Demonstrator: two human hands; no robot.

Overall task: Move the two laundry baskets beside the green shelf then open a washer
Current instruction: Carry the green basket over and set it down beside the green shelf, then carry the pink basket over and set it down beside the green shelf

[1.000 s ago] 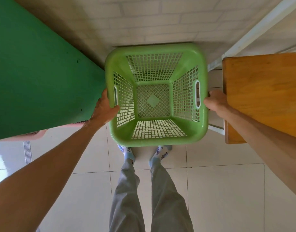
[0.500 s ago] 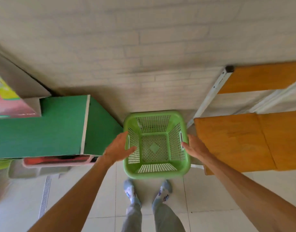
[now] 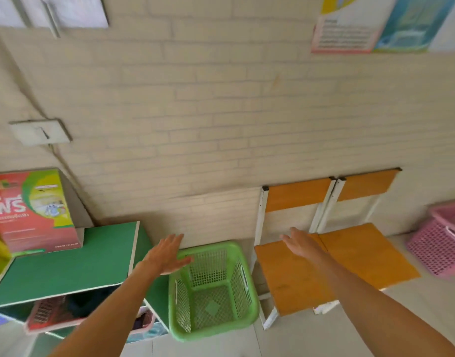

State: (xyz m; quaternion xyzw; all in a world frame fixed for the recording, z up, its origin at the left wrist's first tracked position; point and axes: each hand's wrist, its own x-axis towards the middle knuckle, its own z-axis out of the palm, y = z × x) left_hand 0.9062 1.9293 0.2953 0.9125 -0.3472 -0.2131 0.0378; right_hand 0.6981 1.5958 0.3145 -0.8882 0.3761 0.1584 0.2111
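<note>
An empty green laundry basket (image 3: 213,292) stands on the floor between the green shelf (image 3: 66,269) on its left and an orange chair (image 3: 293,274) on its right. My left hand (image 3: 167,255) hovers open above the basket's left rim, holding nothing. Over the chair seat my right hand (image 3: 299,243) is raised with its fingers spread, also empty. A pink laundry basket (image 3: 439,242) sits on the floor at the far right, beyond a second orange chair (image 3: 363,251). No washer is in view.
A red and green detergent box (image 3: 33,212) stands on the shelf top. Pink baskets (image 3: 51,315) fill the shelf's lower compartment. A beige brick wall (image 3: 221,112) with posters (image 3: 375,24) rises behind everything.
Both hands have let go of the green basket's handles and lifted away. The view has tilted up and pulled back, bringing the wall, the chairs and the pink basket into sight.
</note>
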